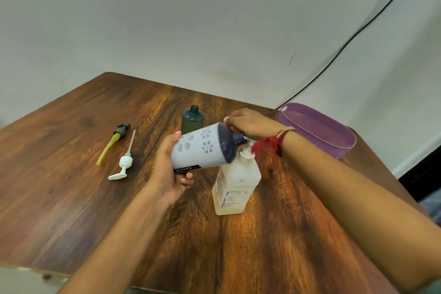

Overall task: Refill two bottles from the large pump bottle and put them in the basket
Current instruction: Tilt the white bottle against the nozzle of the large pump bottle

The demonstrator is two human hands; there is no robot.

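Observation:
My left hand grips a white bottle with flower cut-outs and a dark blue top, tilted on its side with its open neck against the pump of the large translucent pump bottle. My right hand rests on that pump head, which is mostly hidden under it. A dark green bottle stands open and upright behind the white one. The purple basket sits at the right, beyond my right wrist.
Two loose pump tops lie on the wooden table at the left: a dark one with a yellow tube and a white one. A black cable runs down the wall behind the basket.

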